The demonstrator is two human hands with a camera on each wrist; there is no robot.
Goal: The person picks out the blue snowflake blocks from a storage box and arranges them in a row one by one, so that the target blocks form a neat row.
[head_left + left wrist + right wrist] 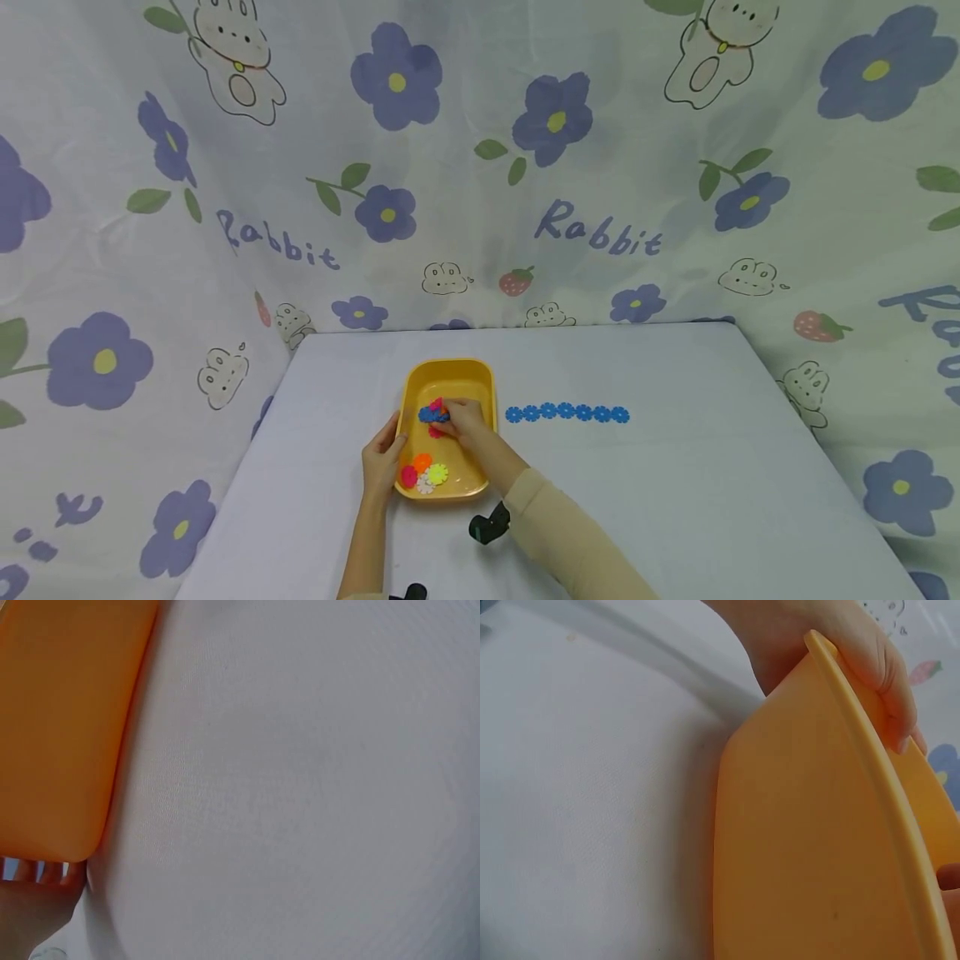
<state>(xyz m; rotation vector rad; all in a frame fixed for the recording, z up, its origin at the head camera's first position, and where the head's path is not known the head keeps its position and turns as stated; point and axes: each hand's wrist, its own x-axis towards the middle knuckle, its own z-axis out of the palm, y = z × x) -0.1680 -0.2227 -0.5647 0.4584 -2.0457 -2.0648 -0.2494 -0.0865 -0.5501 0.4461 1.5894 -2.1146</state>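
A shallow yellow tray [450, 368] stands on the white table. My left hand [382, 457] grips its left wall, thumb over the rim and fingers outside. In the left wrist view, fingers show at the corner of the tray [64, 735]. Over the right side reaches my right hand [465, 419], its fingertips in the tray at a small cluster of toothed, flower-shaped discs. They pinch a blue flower-shaped disc [427, 415]; the fingers partly hide it. Pink discs [436, 432] show just beside it. The right wrist view shows mostly the outside of the tray [802, 825].
Right of the tray lies a row of several blue discs [566, 411], edge to edge. Inside the tray's near left corner are a pink disc [408, 476], an orange disc [423, 462], a yellow disc [438, 474] and a white disc [425, 484]. A patterned curtain [465, 183] hangs behind.
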